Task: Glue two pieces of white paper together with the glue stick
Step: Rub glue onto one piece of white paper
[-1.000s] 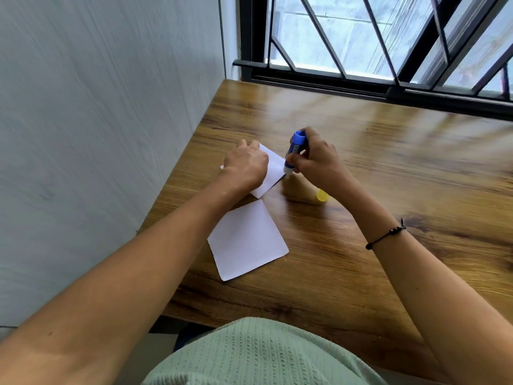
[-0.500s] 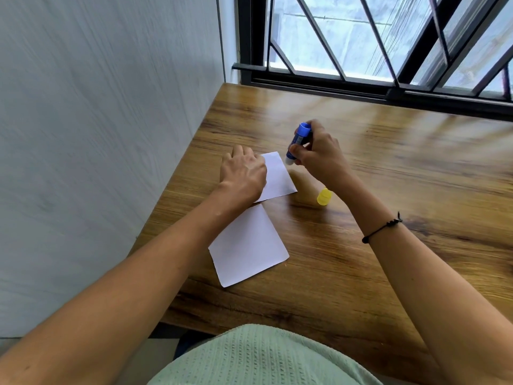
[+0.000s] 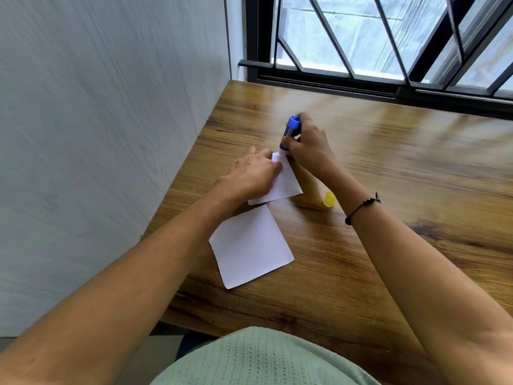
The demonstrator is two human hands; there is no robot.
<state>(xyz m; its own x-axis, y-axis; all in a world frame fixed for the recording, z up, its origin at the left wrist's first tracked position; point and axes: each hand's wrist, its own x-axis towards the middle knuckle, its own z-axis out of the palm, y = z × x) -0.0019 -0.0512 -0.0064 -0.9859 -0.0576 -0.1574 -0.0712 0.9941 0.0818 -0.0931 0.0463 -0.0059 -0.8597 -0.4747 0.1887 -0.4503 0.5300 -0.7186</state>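
Head view: right hand grips glue stick, tip on far paper; left hand flat, pressing it; second paper at 6 o'clock

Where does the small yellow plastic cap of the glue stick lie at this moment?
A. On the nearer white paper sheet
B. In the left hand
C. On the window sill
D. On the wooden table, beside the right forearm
D: the small yellow plastic cap lies on the bare brown wooden table, just left of the right forearm and apart from both white sheets, while the right hand holds the blue glue stick.
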